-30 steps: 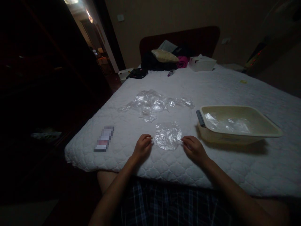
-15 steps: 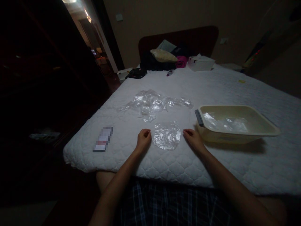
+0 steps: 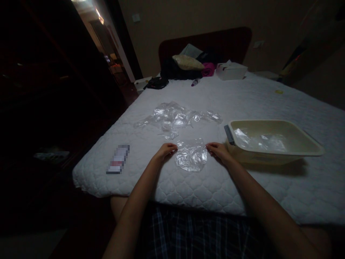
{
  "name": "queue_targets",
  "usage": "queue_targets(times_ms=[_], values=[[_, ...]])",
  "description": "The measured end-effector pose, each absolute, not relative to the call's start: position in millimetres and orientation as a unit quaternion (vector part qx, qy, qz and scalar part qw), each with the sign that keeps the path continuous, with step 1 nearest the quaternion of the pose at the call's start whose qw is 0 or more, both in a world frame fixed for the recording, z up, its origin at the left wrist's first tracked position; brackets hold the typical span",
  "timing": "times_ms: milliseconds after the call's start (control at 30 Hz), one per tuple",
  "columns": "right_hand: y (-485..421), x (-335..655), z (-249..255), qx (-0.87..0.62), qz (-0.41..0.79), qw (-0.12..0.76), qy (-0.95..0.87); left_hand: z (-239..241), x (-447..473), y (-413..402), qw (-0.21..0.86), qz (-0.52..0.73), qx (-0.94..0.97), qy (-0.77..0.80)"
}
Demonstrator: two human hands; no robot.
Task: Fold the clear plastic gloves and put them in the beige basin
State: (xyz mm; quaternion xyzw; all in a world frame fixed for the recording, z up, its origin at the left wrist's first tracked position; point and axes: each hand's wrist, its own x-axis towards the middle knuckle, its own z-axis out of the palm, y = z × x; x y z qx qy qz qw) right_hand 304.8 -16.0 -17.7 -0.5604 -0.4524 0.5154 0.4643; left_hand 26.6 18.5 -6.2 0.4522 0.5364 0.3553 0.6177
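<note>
A clear, crinkled plastic bag (image 3: 191, 156) lies flat on the white quilted bed in front of me. My left hand (image 3: 165, 151) pinches its upper left edge between thumb and fingers. At the opposite edge, the fingertips of my right hand (image 3: 217, 150) are closed on the upper right corner. Just beyond the bag is a loose heap of more clear plastic bags (image 3: 175, 115). To the right of my right hand stands a cream plastic basin (image 3: 269, 156) with grey handles, and clear plastic bags (image 3: 258, 140) lie inside it.
A pixelated flat object (image 3: 118, 159) lies on the bed (image 3: 140, 172) at the left. Toward the headboard (image 3: 205, 41) are a dark pile with a beige pillow (image 3: 188, 62), a rolled magenta cloth (image 3: 208, 69), a white box (image 3: 231, 71) and a black bag (image 3: 157, 83).
Both hands have moved inward and slightly away from me, from beside the flat plastic bag to its upper edges, where the fingertips now pinch it. The bag has hardly shifted.
</note>
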Motion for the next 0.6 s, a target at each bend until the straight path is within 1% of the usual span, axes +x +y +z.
queue_targets(times_ms=[200, 333, 600], values=[[-10, 305, -18, -0.549, 0.542, 0.442, -0.458, -8, 28, 18, 0.638, 0.356, 0.463, 0.503], [-15, 309, -21, -0.510, 0.562, 0.453, -0.468, -13, 28, 15, 0.654, 0.379, 0.463, 0.462], [-21, 312, -22, -0.490, 0.584, 0.451, -0.464, -21, 25, 17, 0.670, 0.376, 0.475, 0.429]])
